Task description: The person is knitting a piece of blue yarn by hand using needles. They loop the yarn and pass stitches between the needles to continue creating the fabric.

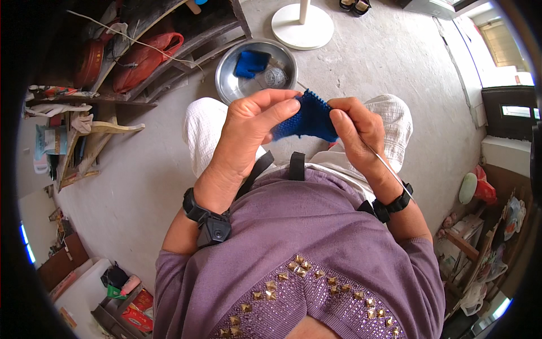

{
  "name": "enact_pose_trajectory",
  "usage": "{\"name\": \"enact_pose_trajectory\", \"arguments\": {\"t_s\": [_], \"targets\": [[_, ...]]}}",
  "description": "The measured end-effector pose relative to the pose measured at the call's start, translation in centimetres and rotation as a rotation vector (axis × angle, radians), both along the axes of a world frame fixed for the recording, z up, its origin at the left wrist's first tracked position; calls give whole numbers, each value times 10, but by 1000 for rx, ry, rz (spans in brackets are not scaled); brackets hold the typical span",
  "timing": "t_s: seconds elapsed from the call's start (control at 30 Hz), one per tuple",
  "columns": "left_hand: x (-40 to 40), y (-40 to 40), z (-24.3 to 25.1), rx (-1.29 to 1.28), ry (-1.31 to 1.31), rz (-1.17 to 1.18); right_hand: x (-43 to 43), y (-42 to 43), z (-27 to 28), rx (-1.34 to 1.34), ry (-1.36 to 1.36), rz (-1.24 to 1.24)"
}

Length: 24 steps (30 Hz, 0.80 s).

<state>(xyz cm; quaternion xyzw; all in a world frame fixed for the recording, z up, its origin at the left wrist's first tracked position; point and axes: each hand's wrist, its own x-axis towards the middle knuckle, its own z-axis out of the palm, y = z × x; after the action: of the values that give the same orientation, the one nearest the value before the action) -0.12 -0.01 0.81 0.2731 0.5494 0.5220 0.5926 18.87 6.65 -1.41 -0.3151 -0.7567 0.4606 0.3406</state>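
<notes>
Between my two hands hangs a piece of blue knitting, its row of stitches along the upper edge. My left hand pinches its left corner between thumb and fingers. At the right edge, my right hand grips the knitting. A thin knitting needle runs from under the right palm back along the wrist. Another needle tip shows just past the left fingertips. Beyond the hands, a steel basin on the floor holds a folded blue knitted piece and a ball of grey yarn.
A white round stand base stands behind the basin, with dark shoes farther off. Wooden shelving with a red plastic bag is at the left. A wooden stool or frame juts out below it. Cluttered shelves line the right.
</notes>
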Motion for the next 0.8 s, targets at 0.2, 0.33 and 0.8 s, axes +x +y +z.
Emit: {"name": "enact_pose_trajectory", "arguments": {"t_s": [0.2, 0.33, 0.8], "targets": [[-2, 0, -1, 31, -7, 34, 8, 2, -2, -114, 51, 82], [0, 1, -6, 36, -21, 75, 5, 2, 1, -92, 11, 68], [2, -2, -3, 11, 12, 46, -1, 7, 0, 241, -178, 63]]}}
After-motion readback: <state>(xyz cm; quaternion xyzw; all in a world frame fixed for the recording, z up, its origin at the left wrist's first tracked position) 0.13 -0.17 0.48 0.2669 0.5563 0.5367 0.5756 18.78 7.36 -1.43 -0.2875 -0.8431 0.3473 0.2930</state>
